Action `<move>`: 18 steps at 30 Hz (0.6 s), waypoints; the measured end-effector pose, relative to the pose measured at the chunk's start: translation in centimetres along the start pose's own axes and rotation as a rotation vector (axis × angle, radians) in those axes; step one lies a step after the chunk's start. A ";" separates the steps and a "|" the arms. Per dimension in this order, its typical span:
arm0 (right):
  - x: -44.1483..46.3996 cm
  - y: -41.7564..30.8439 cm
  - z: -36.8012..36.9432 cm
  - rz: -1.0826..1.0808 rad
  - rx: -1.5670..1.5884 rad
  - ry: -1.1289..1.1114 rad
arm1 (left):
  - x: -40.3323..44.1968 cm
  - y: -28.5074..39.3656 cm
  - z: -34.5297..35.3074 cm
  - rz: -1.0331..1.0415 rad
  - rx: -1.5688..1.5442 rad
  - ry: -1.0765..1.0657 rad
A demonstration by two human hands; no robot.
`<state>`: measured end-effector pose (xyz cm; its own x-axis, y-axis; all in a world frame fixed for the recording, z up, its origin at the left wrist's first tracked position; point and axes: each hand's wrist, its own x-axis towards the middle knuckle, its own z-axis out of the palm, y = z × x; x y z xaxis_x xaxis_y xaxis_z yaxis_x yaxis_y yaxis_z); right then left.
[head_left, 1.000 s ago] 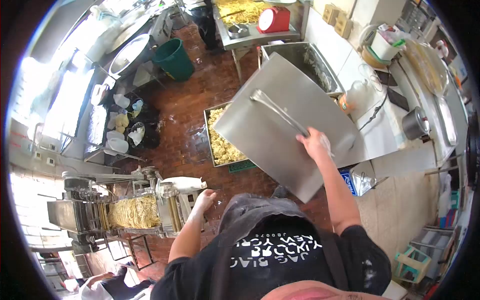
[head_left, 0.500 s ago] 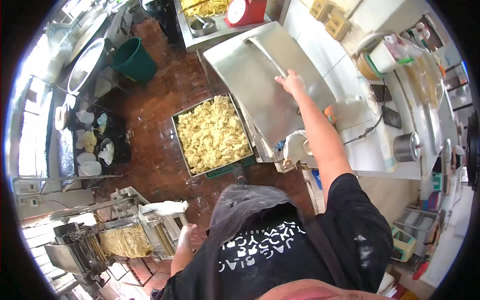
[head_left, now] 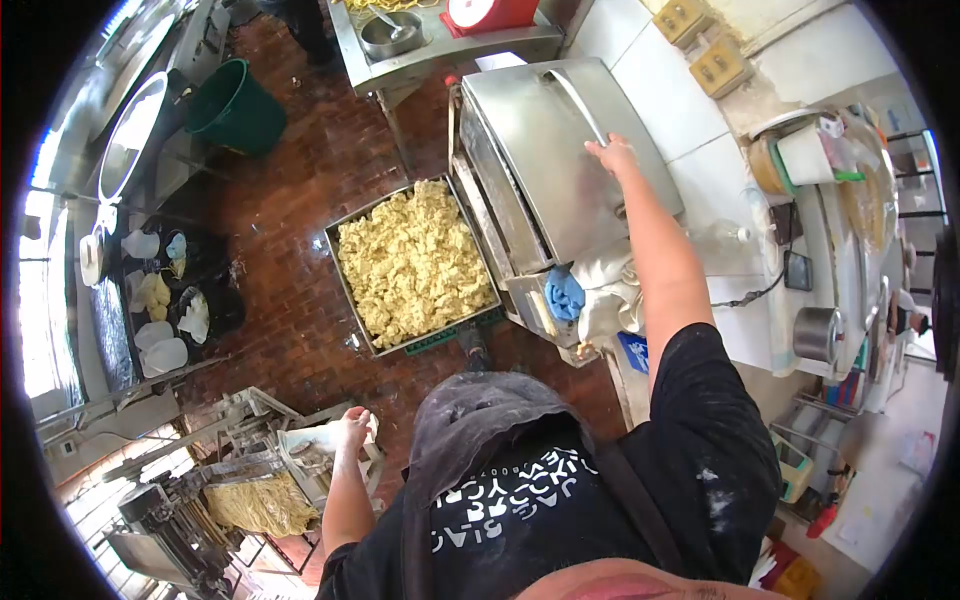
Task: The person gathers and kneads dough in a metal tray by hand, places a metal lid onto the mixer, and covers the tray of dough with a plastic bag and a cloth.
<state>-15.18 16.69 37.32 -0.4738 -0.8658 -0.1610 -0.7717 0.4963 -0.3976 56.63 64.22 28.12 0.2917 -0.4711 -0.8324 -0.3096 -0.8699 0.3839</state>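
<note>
My right hand (head_left: pixel 615 156) is closed around the bar handle (head_left: pixel 578 105) of a large stainless steel lid (head_left: pixel 560 160). The lid sits over a metal machine at the right, with a dark gap showing along its left edge. My left hand (head_left: pixel 353 424) is held out at the lower left, fingers loosely parted and nothing visible in them. It is near the noodle-rolling machine (head_left: pixel 300 450), where strands of noodles (head_left: pixel 262 503) hang. Between the arms, a metal tray (head_left: pixel 340 285) full of crumbly yellow dough (head_left: pixel 415 265) stands beside the lidded machine.
A green bin (head_left: pixel 237 112) stands on the brick floor at upper left. A steel table with a metal bowl (head_left: pixel 392 38) and a red scale (head_left: pixel 490 14) is at the top. A blue cloth (head_left: pixel 565 294) lies at the machine's near end. Cables and a pot (head_left: pixel 818 333) are at right.
The lid has come down onto the machine with my right hand on its handle, exposing the machine's left edge and the blue cloth. My left hand has risen slightly.
</note>
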 end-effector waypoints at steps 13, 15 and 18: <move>-3.0 0.9 3.0 -0.215 -0.123 0.082 | 6.4 -2.6 -0.2 0.160 -0.159 -0.103; -3.7 2.5 2.0 -0.482 -0.118 0.284 | 3.8 -1.1 0.4 0.101 -0.075 -0.049; -9.4 1.0 -4.8 -0.645 0.050 0.313 | 1.4 -1.0 1.8 0.001 -0.082 -0.023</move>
<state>-13.53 25.61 42.79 -0.0353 -0.9227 0.3840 -0.9221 -0.1181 -0.3685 55.70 64.67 25.82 0.2705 -0.4698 -0.8403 -0.2344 -0.8787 0.4159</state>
